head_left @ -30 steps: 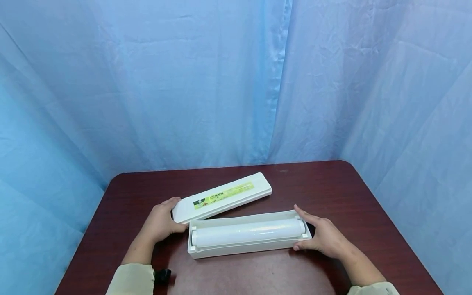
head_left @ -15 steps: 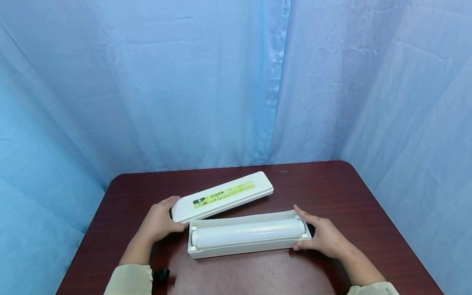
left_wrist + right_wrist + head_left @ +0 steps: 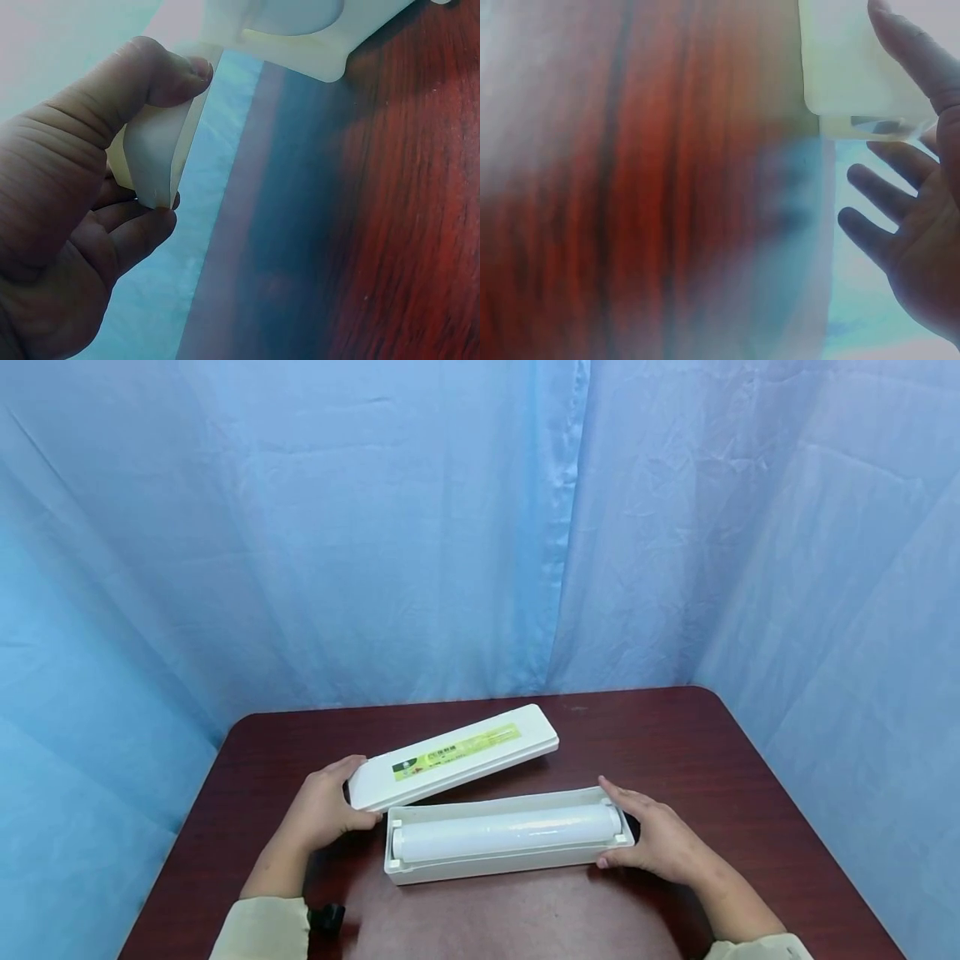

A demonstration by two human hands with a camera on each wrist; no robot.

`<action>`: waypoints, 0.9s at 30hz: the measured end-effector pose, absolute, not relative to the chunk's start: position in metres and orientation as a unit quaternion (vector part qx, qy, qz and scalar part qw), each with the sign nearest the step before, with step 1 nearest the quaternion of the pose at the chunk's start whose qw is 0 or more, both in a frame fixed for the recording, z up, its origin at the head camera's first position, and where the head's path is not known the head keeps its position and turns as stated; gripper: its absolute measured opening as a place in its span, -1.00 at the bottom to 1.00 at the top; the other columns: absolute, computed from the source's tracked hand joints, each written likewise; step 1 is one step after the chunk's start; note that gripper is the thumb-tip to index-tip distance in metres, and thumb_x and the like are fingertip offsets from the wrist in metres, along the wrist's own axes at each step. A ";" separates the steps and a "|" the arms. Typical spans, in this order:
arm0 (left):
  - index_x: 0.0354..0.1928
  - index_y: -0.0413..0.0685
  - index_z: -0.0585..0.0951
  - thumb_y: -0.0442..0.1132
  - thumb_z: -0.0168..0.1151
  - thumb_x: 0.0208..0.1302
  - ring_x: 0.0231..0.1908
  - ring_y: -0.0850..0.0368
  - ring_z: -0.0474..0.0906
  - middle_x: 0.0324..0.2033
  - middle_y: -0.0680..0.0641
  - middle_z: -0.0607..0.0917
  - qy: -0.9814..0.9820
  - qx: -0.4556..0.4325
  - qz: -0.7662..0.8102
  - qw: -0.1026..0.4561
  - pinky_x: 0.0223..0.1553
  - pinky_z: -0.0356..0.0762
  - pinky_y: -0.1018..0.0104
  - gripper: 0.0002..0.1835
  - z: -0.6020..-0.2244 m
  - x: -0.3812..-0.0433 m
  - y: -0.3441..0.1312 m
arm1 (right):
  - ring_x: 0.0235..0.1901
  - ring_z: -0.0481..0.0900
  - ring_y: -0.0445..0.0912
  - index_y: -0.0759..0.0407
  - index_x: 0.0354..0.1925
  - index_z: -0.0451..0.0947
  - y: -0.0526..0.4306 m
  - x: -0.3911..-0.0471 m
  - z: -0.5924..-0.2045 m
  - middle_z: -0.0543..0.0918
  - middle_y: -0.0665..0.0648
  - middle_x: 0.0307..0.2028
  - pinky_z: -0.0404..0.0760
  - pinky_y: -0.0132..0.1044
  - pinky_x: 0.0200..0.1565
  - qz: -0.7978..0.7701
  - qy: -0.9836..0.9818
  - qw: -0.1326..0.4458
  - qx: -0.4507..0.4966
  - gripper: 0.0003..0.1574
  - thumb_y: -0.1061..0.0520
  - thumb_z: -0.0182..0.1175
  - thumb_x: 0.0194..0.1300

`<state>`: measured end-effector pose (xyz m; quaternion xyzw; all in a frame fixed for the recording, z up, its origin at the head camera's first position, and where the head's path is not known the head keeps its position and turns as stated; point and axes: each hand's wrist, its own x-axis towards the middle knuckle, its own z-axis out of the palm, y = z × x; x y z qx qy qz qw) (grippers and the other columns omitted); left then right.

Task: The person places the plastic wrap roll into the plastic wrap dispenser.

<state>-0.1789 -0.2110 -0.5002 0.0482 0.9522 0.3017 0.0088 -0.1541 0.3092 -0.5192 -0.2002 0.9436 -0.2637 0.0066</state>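
Note:
A long white lid (image 3: 390, 778) with a yellow-green label slants across the table behind an uncovered white box (image 3: 510, 864). Inside the box lies a roll of clear-looking cling film (image 3: 506, 832). My left hand (image 3: 318, 814) grips the lid's left end, thumb at the near edge and fingers at the far one. The left wrist view shows the lid end (image 3: 154, 150) pinched between thumb and fingertips. At the box's right end, my right hand (image 3: 663, 843) holds it between thumb and index finger. In the right wrist view, the other fingers (image 3: 881, 191) extend beside the box end.
A dark red wooden table (image 3: 637, 735) carries everything. Light blue curtains (image 3: 420, 527) hang behind it and along both sides. A small black object (image 3: 327, 918) is beside the left sleeve.
The lid's right end has risen slightly up and to the right in the head view, with the left hand still gripping its left end. The box and right hand stay almost in place.

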 end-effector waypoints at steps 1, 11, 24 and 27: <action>0.50 -0.19 0.41 -0.04 0.70 -0.13 0.37 -0.24 0.41 0.43 -0.25 0.46 0.953 0.048 0.300 0.008 0.24 0.52 -0.20 0.09 -0.499 -0.179 -0.211 | 0.35 0.46 0.27 0.01 0.59 0.25 0.309 -0.154 -0.519 0.48 0.23 0.41 0.50 0.27 0.23 -0.263 0.943 0.006 -0.202 0.49 -0.53 0.56 -0.16; 0.49 -0.18 0.42 -0.08 0.71 -0.15 0.35 -0.21 0.43 0.43 -0.23 0.46 0.952 0.046 0.304 -0.004 0.22 0.54 -0.17 0.09 -0.489 -0.175 -0.211 | 0.39 0.41 0.24 -0.02 0.61 0.21 0.305 -0.155 -0.516 0.44 0.21 0.45 0.44 0.25 0.28 -0.268 0.943 0.012 -0.199 0.54 -0.54 0.57 -0.19; 0.49 -0.16 0.43 -0.05 0.72 -0.15 0.37 -0.18 0.44 0.41 -0.18 0.49 0.950 0.064 0.304 -0.011 0.24 0.54 -0.18 0.08 -0.482 -0.171 -0.206 | 0.49 0.22 0.26 0.04 0.66 0.07 0.292 -0.165 -0.504 0.27 0.26 0.54 0.37 0.34 0.31 -0.296 0.937 0.005 -0.187 0.53 -0.54 0.50 -0.04; 0.49 -0.16 0.43 -0.04 0.71 -0.15 0.36 -0.17 0.44 0.41 -0.17 0.51 0.949 0.074 0.305 -0.011 0.24 0.54 -0.17 0.08 -0.480 -0.170 -0.204 | 0.50 0.18 0.27 0.01 0.66 0.04 0.288 -0.169 -0.501 0.24 0.27 0.55 0.34 0.35 0.32 -0.304 0.935 0.001 -0.183 0.53 -0.53 0.50 -0.04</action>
